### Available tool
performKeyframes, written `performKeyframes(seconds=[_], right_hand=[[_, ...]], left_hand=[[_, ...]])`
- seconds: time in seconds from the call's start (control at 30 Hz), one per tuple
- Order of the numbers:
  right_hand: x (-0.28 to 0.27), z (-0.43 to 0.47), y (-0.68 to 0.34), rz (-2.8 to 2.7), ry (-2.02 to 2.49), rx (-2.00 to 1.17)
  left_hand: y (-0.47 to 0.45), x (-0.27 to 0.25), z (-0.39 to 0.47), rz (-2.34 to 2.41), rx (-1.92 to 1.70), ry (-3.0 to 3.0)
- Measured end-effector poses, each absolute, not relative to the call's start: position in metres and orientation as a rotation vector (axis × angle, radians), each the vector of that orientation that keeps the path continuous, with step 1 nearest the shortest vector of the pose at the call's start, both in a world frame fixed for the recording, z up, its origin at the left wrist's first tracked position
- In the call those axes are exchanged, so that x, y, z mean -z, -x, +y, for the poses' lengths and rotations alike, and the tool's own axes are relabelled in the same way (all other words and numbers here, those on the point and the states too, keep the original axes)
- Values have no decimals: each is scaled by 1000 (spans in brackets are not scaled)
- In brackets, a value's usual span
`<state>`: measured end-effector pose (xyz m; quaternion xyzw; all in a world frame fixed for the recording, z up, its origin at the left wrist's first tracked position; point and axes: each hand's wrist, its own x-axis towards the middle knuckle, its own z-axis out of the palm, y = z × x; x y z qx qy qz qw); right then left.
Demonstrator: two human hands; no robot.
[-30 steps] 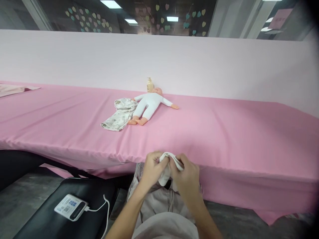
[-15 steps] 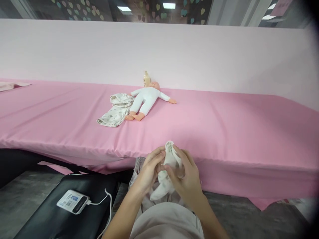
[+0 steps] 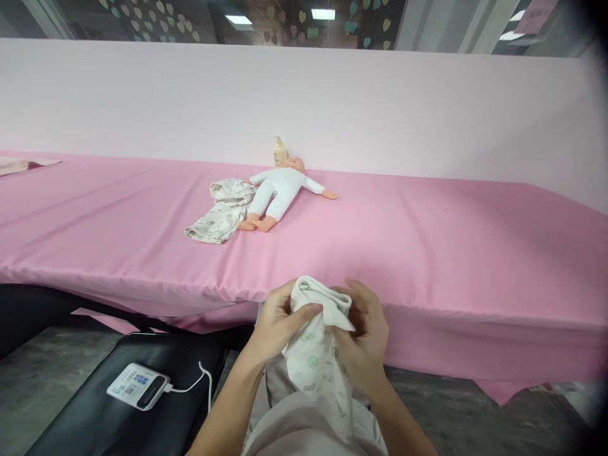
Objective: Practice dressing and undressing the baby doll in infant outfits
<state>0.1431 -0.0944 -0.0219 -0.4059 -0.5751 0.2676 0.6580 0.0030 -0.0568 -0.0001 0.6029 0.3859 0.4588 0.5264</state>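
Between my hands hangs a small white baby garment point(image 3: 311, 354) with a faint green print; its exact cut is hard to make out. My left hand point(image 3: 280, 323) is closed on its upper left edge, thumb across the front. On the other side, my right hand point(image 3: 363, 335) grips the folded upper right edge, with some fingers hidden behind the cloth. The garment droops in front of my lap, just short of the table edge. Farther back on the pink-covered table point(image 3: 403, 253), a baby doll point(image 3: 282, 187) in a white suit lies on its back, arms spread.
Folded printed baby clothing point(image 3: 221, 218) lies beside the doll's legs. A pump bottle point(image 3: 280, 152) stands by its head, near the white wall point(image 3: 190, 101). To my lower left, a white device point(image 3: 137, 386) with a cable rests on a black chair point(image 3: 175, 361).
The garment was bunched up between my hands; now it hangs down longer, its print showing and its upper edge spread wider. My left hand has shifted slightly left.
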Motion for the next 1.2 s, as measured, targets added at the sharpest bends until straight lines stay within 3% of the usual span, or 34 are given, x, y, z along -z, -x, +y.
performKeyframes(seconds=[0.1,0.3,0.43,0.9,1.07,1.2], right_hand=[[51,-95,-126,-1174,933,-616],[116,-88,-125,-1433,1046,-1148],[128,-78,-139,-1541,1137,-1179],[33,-70,-182,-1985,1328,-566],[3,-73,-177,-2560,1104,-132],[-10,-87,-174,-2246,993,125]], left_hand=[[-1,3,-57,998,-1295,-1294],[19,8,-59,991,-1487,-1114],[33,10,-60,966,-1548,-1135],[66,13,-40,1189,-2003,-1010],[65,10,-37,1114,-2160,-967],[62,8,-35,1095,-2184,-789]])
